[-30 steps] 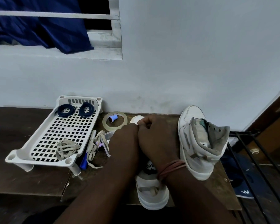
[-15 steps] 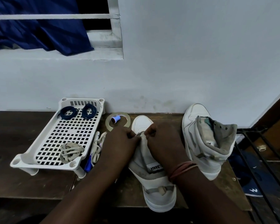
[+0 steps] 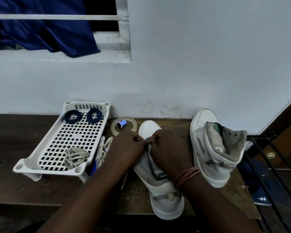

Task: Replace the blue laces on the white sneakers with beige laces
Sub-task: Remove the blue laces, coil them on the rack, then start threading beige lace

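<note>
A white high-top sneaker (image 3: 160, 187) lies on the dark wooden table (image 3: 20, 145), toe toward the wall. My left hand (image 3: 128, 147) and my right hand (image 3: 168, 148) meet over its eyelets, fingers curled and pinching at the lacing area; what they pinch is hidden. A second white sneaker (image 3: 213, 145) without laces stands to the right. Two coiled blue laces (image 3: 73, 116) (image 3: 94, 115) lie at the far end of a white perforated tray (image 3: 45, 148). A bundled beige lace (image 3: 76, 157) sits at the tray's near end. Another beige lace (image 3: 104, 148) trails beside the tray.
A clear tape ring (image 3: 115, 130) with a small blue spool (image 3: 122, 123) inside lies near the wall. A blue-capped pen (image 3: 94, 167) lies beside the tray. A black metal rack (image 3: 275, 165) and dark footwear stand to the right. A blue curtain (image 3: 40, 27) hangs at the window.
My hands have shifted from covering the sneaker to its eyelet area, uncovering its toe and tongue. The view has tilted a little; the other objects keep their places.
</note>
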Motion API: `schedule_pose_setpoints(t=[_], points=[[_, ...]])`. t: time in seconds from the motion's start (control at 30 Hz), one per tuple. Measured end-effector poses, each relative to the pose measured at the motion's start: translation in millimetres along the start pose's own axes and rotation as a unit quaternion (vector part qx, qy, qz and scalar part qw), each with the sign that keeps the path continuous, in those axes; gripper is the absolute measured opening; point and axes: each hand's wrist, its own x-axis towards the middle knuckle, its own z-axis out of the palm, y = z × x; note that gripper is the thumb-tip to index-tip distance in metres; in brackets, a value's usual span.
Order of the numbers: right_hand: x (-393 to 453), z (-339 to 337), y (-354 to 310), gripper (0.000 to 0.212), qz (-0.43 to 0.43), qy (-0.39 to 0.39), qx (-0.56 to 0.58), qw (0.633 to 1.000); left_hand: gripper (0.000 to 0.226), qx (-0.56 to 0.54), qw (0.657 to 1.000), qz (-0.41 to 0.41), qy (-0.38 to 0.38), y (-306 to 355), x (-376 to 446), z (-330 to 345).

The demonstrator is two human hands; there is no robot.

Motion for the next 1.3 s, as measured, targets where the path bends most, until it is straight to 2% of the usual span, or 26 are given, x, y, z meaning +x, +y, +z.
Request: schedule_pose_setpoints(t=[0.07, 0.13, 0.17, 0.23, 0.3, 0.33, 0.37, 0.4, 0.47, 0.53, 0.57, 0.6, 0.63, 0.7, 0.9, 0.97, 1.0, 1.03, 1.07, 1.13, 1.17, 1.2, 1.27, 1.3], points=[[1.0, -6.6, -0.4, 0.016, 0.016, 0.012, 0.053, 0.998, 0.019, 0.010, 1.000, -0.003, 0.018, 1.9, -1.7, 0.2], [5.5, -19.7, -0.1, 0.016, 0.070, 0.044, 0.186, 0.979, 0.015, 0.011, 1.000, -0.008, 0.025, 2.7, -2.5, -0.3], [8.7, -30.4, -1.4, 0.017, 0.107, 0.062, 0.296, 0.947, 0.013, 0.010, 1.000, -0.009, 0.025, 2.8, -2.5, -0.7], [13.3, -62.1, -7.8, 0.012, 0.143, 0.104, 0.543, 0.821, 0.012, 0.009, 1.000, -0.010, 0.025, 2.6, -2.6, -1.7], [15.0, -99.0, -9.9, 0.012, 0.098, 0.177, 0.670, 0.715, 0.013, 0.004, 1.000, -0.009, 0.023, 3.2, -3.9, -2.1], [16.4, -111.9, -7.2, 0.014, 0.063, 0.221, 0.689, 0.687, 0.013, 0.003, 1.000, -0.010, 0.021, 2.5, -4.0, -1.5], [15.5, -124.5, -5.0, 0.014, 0.027, 0.262, 0.679, 0.685, 0.012, 0.002, 1.000, -0.009, 0.021, 2.8, -4.3, -1.5], [14.9, -130.3, -1.6, 0.012, 0.001, 0.293, 0.652, 0.699, 0.012, 0.004, 1.000, -0.007, 0.021, 3.3, -4.4, -1.2], [13.0, -124.8, 4.2, 0.010, -0.010, 0.303, 0.565, 0.767, 0.012, 0.008, 1.000, -0.003, 0.023, 4.6, -4.4, -0.4], [11.5, -101.5, 7.2, 0.013, 0.005, 0.228, 0.415, 0.881, 0.012, 0.008, 1.000, -0.003, 0.027, 5.8, -4.8, 0.2], [10.2, -86.4, 7.3, 0.015, 0.010, 0.156, 0.318, 0.935, 0.013, 0.012, 1.000, -0.002, 0.029, 6.3, -5.1, 0.4], [8.2, -70.3, 8.5, 0.018, 0.005, 0.084, 0.219, 0.972, 0.014, 0.019, 0.999, 0.000, 0.030, 6.8, -5.2, 0.8], [6.9, -54.9, 10.3, 0.021, -0.015, 0.031, 0.130, 0.991, 0.013, 0.027, 0.999, 0.004, 0.031, 7.1, -5.0, 1.2], [5.7, -33.3, 10.7, 0.021, -0.044, -0.022, 0.016, 0.999, 0.013, 0.042, 0.999, 0.015, 0.032, 6.3, -4.2, 1.3], [7.3, -12.5, 9.4, 0.020, -0.102, 0.005, -0.120, 0.987, 0.016, 0.049, 0.998, 0.028, 0.026, 5.7, -3.6, -0.9], [10.1, -12.5, 7.3, 0.020, -0.075, 0.037, -0.048, 0.995, 0.016, 0.049, 0.998, 0.024, 0.027, 6.3, -3.7, -1.3], [11.9, -17.7, 4.1, 0.018, -0.040, 0.058, 0.052, 0.996, 0.016, 0.050, 0.998, 0.022, 0.027, 6.2, -3.7, -1.4], [15.0, -26.5, 1.3, 0.018, 0.011, 0.078, 0.197, 0.977, 0.017, 0.048, 0.998, 0.020, 0.027, 6.3, -3.7, -1.4], [17.6, -38.6, -1.2, 0.020, 0.056, 0.102, 0.356, 0.927, 0.018, 0.044, 0.999, 0.018, 0.025, 5.8, -3.4, -1.4], [18.9, -72.3, -5.5, 0.019, 0.079, 0.146, 0.588, 0.792, 0.016, 0.027, 0.999, 0.012, 0.017, 4.7, -2.6, -1.6], [19.1, -91.1, -6.0, 0.019, 0.055, 0.182, 0.631, 0.752, 0.016, 0.019, 1.000, 0.009, 0.012, 4.4, -2.5, -1.7], [19.8, -108.1, -5.4, 0.020, 0.026, 0.223, 0.646, 0.729, 0.015, 0.015, 1.000, 0.008, 0.010, 3.9, -2.4, -1.5], [18.9, -134.4, -1.8, 0.021, -0.019, 0.291, 0.645, 0.706, 0.016, 0.015, 1.000, 0.009, 0.011, 3.3, -2.4, -0.7], [18.7, -139.2, 1.4, 0.020, -0.020, 0.302, 0.633, 0.712, 0.017, 0.016, 1.000, 0.010, 0.012, 3.3, -2.4, -0.1]])
